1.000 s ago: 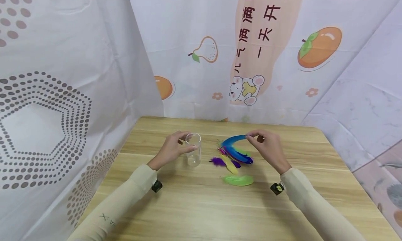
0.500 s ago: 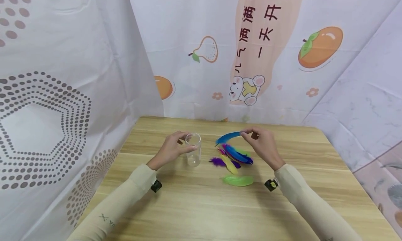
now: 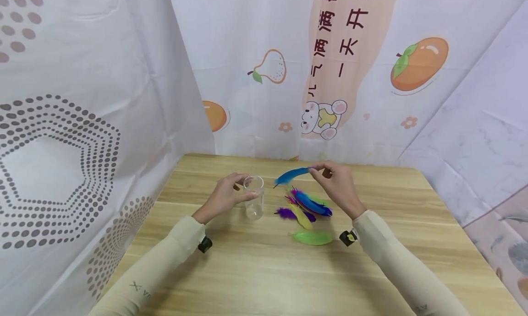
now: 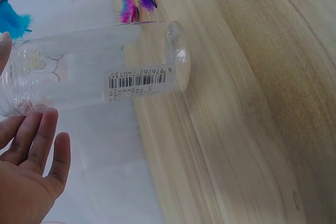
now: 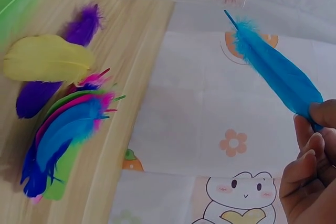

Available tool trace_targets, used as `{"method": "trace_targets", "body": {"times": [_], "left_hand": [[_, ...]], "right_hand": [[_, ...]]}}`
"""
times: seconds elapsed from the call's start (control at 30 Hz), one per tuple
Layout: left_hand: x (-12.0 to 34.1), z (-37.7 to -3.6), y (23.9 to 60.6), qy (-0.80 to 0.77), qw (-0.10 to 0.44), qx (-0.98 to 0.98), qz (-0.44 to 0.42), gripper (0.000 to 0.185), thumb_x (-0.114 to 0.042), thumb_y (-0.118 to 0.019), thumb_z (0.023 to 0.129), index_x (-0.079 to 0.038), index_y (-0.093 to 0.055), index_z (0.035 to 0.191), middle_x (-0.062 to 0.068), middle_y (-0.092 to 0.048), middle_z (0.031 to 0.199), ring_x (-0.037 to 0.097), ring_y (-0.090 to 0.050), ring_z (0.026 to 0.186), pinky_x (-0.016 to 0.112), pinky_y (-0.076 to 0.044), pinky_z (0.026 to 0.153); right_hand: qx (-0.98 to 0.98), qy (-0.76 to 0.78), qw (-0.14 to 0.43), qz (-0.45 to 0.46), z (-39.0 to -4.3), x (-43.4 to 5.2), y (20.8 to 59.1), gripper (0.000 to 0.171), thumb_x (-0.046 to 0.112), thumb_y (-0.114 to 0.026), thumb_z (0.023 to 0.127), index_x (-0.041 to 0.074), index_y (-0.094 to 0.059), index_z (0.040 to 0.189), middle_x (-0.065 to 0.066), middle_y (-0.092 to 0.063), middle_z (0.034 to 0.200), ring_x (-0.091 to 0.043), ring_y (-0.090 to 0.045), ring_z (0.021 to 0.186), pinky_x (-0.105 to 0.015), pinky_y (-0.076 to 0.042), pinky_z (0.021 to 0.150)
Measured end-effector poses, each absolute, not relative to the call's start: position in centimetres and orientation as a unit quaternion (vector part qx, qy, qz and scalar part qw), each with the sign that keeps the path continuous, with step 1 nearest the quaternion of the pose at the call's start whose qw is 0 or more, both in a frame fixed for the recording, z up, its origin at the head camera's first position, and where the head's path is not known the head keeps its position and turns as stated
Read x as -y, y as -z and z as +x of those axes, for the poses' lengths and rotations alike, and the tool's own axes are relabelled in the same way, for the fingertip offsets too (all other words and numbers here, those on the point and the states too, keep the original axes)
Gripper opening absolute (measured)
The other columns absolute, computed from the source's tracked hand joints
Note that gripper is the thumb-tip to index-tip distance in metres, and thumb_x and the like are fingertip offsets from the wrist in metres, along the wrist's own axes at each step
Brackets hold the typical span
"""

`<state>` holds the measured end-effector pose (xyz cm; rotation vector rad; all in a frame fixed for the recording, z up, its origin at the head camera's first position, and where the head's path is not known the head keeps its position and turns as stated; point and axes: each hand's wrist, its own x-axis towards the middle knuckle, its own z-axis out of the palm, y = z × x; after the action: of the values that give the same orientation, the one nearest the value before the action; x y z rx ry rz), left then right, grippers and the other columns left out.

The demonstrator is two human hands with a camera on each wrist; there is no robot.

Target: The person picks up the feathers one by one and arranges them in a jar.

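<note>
A person steadies a clear screw-neck jar (image 3: 254, 205) with the left hand (image 3: 224, 192) while the right hand (image 3: 335, 183) holds a blue feather (image 3: 292, 174) in the air beside it. The left grip is clamped round the jar near its open mouth; the right grip pinches the feather by its broad tip, the quill pointing toward the jar but not touching it. The step in hand appears to be bringing the feather over to the jar; the next move, by the look of it, calls for raising the quill above the rim and tilting it downward, with the jar kept firm.

The jar stands upright on the wood-grain worktop (image 3: 268, 279), left of its middle and nearer the back edge than the front. Toward the middle lies a loose heap of feathers (image 3: 315, 206), a yellow feather (image 3: 302, 216) among them, with a light green feather (image 3: 312, 237) just apart on the side toward the front edge. Beyond the back edge hangs a white curtain (image 3: 231, 23) printed with fruit, Chinese characters and a cartoon bear (image 3: 327, 119); a dotted drape (image 3: 45, 169) covers the left side, a marbled drape (image 3: 486, 105) the right.
</note>
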<state>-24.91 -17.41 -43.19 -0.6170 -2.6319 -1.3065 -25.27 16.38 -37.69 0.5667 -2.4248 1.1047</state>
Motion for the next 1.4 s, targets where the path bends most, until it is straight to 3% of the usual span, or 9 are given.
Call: {"method": "trace_targets", "body": {"times": [0.3,0.67,1.4], "left_hand": [[17.3,-24.8,43.2,0.432,0.073,0.874,-0.21,0.052,-0.041,-0.087,0.083,-0.013,-0.071,0.125,-0.002,-0.067,0.108,0.016,-0.063,0.098,0.036,-0.055,0.086],[17.4,-24.9,43.1,0.43,0.072,0.876,-0.209,0.05,-0.041,-0.087,0.083,-0.014,-0.072,0.123,-0.002,-0.067,0.107,0.016,-0.063,0.098,0.036,-0.056,0.086],[17.4,-24.9,43.1,0.422,0.069,0.879,-0.211,0.046,-0.038,-0.087,0.085,-0.014,-0.072,0.121,-0.002,-0.066,0.104,0.016,-0.062,0.097,0.036,-0.056,0.084]], "right_hand": [[0.865,-0.41,0.202,0.207,-25.4,-15.5,37.1,0.018,0.028,-0.073,0.099,0.011,-0.078,0.1,-0.002,-0.063,0.075,-0.02,-0.049,0.062,-0.028,-0.038,0.055],[0.854,-0.428,0.207,0.212,-25.8,-14.3,36.3,0.019,0.031,-0.073,0.099,0.013,-0.078,0.101,0.001,-0.068,0.084,-0.02,-0.05,0.062,-0.029,-0.041,0.057],[0.822,-0.449,0.239,0.257,-26.1,-11.7,35.4,0.012,0.018,-0.076,0.096,0.007,-0.078,0.1,-0.002,-0.068,0.082,-0.018,-0.05,0.063,-0.023,-0.04,0.056]]}}
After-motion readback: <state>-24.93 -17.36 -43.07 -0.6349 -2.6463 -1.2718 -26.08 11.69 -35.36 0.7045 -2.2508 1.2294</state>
